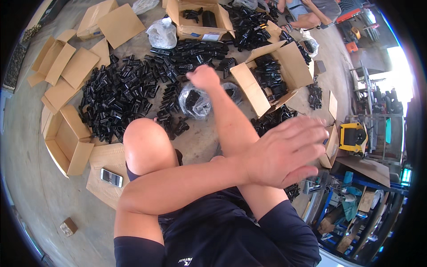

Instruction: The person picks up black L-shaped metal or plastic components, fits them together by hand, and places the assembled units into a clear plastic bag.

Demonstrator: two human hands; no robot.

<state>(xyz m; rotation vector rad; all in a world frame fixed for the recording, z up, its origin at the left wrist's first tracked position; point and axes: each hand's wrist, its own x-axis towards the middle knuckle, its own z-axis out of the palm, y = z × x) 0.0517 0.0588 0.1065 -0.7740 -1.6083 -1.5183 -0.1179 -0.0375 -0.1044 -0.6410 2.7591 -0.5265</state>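
Glinting, black tubular parts (120, 95) lie near the curled right hand (204, 77), its hold unclear, the left hand (288, 152) splayed empty.

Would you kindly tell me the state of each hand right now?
Left hand: open, nothing seen in it.
Right hand: curled near black tubular parts; whether it holds one cannot be told.

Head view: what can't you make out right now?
All in the head view:
Right hand: its back hides the curled fingers, so any grip is unclear.
Left hand: the palm faces away, hidden by the hand's back; fingers blurred.
Phone: screen details too small.
Co-worker: head cut off by the upper edge.
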